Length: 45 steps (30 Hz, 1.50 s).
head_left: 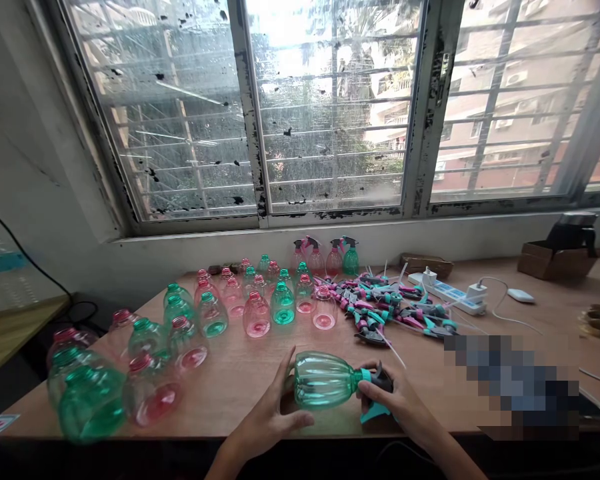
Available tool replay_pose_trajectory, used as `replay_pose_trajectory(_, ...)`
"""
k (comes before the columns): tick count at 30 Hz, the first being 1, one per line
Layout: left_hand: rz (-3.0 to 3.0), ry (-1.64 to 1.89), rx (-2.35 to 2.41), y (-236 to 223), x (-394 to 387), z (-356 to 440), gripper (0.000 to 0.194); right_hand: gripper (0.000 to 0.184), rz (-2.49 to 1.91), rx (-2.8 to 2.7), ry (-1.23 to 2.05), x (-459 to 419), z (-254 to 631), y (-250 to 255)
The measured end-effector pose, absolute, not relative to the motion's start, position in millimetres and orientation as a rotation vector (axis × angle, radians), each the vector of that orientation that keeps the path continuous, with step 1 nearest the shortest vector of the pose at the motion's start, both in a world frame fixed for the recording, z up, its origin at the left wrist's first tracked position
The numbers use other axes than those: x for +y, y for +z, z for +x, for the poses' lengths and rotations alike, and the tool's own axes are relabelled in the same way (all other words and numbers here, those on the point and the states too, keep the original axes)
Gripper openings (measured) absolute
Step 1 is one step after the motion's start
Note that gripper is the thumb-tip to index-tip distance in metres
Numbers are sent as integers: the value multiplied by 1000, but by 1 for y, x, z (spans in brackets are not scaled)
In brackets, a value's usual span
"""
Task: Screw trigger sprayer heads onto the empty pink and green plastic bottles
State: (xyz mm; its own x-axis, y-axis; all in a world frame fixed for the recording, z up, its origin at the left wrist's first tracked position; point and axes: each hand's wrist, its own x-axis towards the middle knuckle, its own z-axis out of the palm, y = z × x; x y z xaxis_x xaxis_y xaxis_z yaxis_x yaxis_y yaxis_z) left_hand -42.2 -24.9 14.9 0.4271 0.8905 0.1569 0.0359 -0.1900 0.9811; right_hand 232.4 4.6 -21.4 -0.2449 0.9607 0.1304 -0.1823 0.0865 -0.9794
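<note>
A clear green spray bottle (325,380) lies sideways above the table's front edge, its base toward my left and its neck toward my right. My right hand (387,397) is closed around the black-and-turquoise trigger head (377,383) at the bottle's neck. My left hand (275,407) is at the bottle's base with thumb and fingers spread apart. The thumb is below the bottle and a finger points up beside the base; whether other fingers touch it from behind cannot be made out.
Several open green and pink bottles (257,315) stand at left and centre. Loose trigger heads with tubes (380,300) are piled right of them. Finished spray bottles (350,259) stand by the wall. A power strip (450,293) and a cardboard box (555,260) are at right.
</note>
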Motion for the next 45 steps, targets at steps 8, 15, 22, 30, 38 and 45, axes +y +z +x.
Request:
replay_pose_trajectory(8,1531,916,857,17,-25,-41,89,46,-875,-1321,1381,5,233,-21)
replay_pose_trajectory(15,1609,932,826,17,-25,-41,103,42,-860,-1318,1403,5,234,-20)
replay_pose_trajectory(22,1579,908,886,20,-25,-41,96,33,-821,-1353,1413,1,235,-15)
replay_pose_trajectory(30,1587,910,832,19,-24,-40,102,34,-839,-1347,1386,2,235,-18)
replay_pose_trajectory(38,1545,938,828,18,-25,-40,102,34,-817,-1350,1395,4,236,-22)
replay_pose_trajectory(45,1582,923,849,21,-26,-39,93,33,-825,-1359,1388,5,237,-25)
